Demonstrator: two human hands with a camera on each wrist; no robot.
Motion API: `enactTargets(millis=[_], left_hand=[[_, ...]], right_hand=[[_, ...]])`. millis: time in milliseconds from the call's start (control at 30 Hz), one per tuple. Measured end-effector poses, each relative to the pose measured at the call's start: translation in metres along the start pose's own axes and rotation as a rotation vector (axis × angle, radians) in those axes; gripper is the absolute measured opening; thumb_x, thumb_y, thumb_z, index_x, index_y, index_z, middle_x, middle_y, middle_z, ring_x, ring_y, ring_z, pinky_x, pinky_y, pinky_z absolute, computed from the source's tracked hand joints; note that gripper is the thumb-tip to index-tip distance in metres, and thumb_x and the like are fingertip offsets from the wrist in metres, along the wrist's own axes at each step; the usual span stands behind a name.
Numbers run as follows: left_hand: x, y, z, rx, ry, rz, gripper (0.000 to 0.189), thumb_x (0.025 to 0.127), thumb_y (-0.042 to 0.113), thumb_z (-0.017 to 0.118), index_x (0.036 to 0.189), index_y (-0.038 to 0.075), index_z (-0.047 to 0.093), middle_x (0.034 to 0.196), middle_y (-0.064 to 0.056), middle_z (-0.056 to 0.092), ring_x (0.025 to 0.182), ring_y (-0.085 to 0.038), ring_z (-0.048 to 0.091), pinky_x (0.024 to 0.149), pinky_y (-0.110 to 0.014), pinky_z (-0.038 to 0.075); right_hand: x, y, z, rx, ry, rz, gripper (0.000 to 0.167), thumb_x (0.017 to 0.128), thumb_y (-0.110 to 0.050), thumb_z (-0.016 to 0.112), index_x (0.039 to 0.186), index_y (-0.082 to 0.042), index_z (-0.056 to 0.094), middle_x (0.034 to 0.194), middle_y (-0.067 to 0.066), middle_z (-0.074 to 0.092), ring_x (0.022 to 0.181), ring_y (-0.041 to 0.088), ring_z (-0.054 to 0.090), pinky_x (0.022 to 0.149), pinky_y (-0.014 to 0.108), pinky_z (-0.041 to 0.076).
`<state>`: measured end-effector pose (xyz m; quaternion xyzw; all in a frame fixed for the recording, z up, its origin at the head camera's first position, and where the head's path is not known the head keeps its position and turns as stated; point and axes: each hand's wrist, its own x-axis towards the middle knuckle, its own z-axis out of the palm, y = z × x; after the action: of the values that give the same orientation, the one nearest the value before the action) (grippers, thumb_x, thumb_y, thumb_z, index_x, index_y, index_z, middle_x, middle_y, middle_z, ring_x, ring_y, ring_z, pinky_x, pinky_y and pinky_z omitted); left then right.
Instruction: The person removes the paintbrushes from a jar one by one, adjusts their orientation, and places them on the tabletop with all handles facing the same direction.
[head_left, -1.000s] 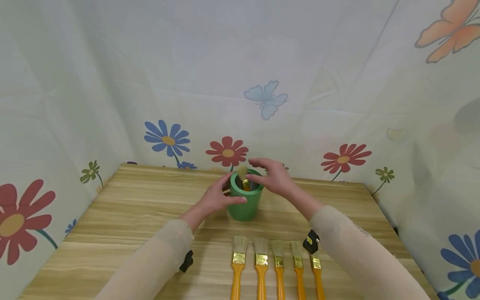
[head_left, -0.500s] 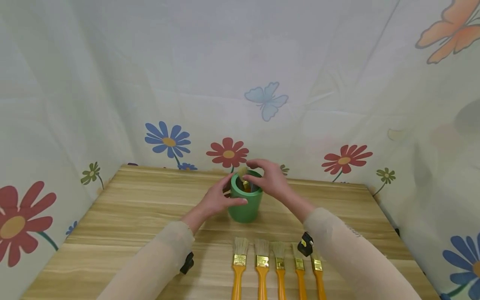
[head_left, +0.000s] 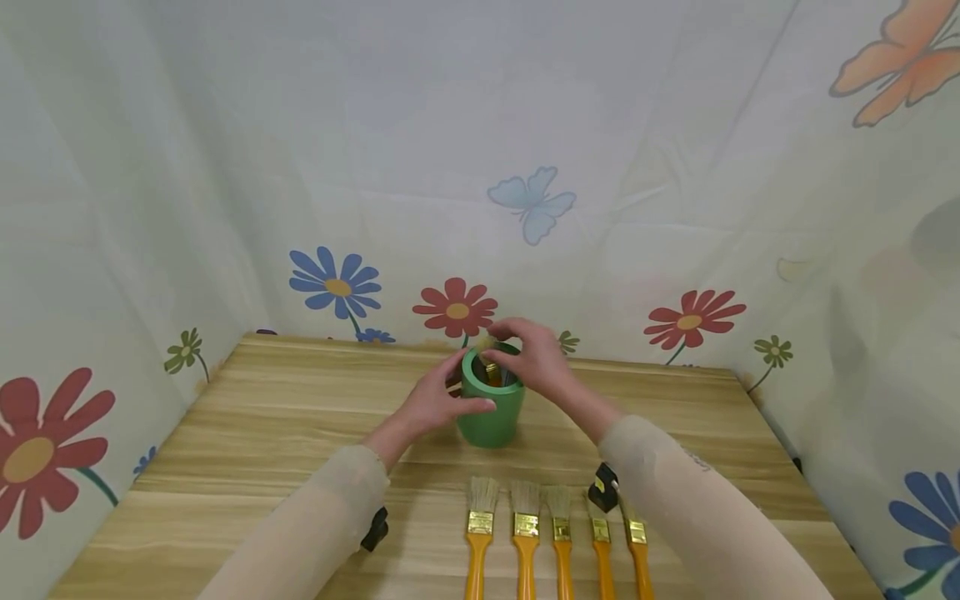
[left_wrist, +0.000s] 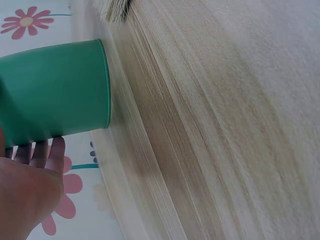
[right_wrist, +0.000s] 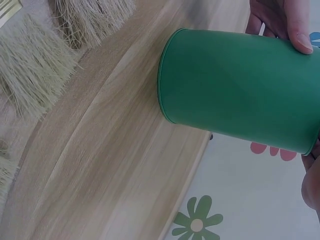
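Observation:
A green cup (head_left: 491,423) stands near the back of the wooden table. My left hand (head_left: 433,398) holds it from the left, thumb along the front and fingers round the far side. Inside the cup is a paintbrush (head_left: 492,372), bristles up, its gold ferrule showing; the lower handle is hidden. Over the rim my right hand (head_left: 542,360) pinches the brush's bristle end between thumb and fingers. In the left wrist view the cup's side (left_wrist: 55,95) shows, with left fingers (left_wrist: 56,155) against it. The right wrist view shows only part of the right hand (right_wrist: 312,185) at the rim.
Several paintbrushes with orange handles, among them one brush (head_left: 480,533), lie in a row at the table's front, bristles pointing away. The rightmost are partly under my right forearm. Behind the table (head_left: 300,417) hangs a flowered cloth (head_left: 630,267).
My right hand has moved slightly left and down over the cup, and the brush's bristles show less above the rim. The left hand keeps its hold on the cup.

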<state>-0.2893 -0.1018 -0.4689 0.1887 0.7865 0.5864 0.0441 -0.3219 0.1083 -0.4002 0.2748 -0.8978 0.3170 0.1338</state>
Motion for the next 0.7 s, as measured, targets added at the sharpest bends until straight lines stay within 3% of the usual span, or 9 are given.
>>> enactTargets(millis=[400,700], left_hand=[[-0.0006,0.0015,0.0002,0.005,0.008,-0.032,0.093,0.087,0.037,0.092,0.164,0.033,0.04,0.164,0.0,0.047,0.151,-0.035,0.047,0.119,-0.055,0.045],[-0.001,0.0034,-0.0001,0.014,0.005,-0.032,0.09,0.088,0.038,0.091,0.163,0.034,0.042,0.163,0.0,0.048,0.151,-0.035,0.046,0.119,-0.055,0.045]], right_hand=[[0.0034,-0.0042,0.0028,-0.017,0.012,-0.078,0.022,0.096,-0.015,0.083,0.115,-0.007,0.075,0.109,0.007,0.076,0.101,0.024,0.073,0.096,0.044,0.062],[-0.001,-0.0093,-0.0019,0.073,0.015,-0.04,0.015,0.097,-0.012,0.081,0.111,-0.008,0.076,0.105,0.006,0.077,0.096,0.022,0.074,0.09,0.039,0.064]])
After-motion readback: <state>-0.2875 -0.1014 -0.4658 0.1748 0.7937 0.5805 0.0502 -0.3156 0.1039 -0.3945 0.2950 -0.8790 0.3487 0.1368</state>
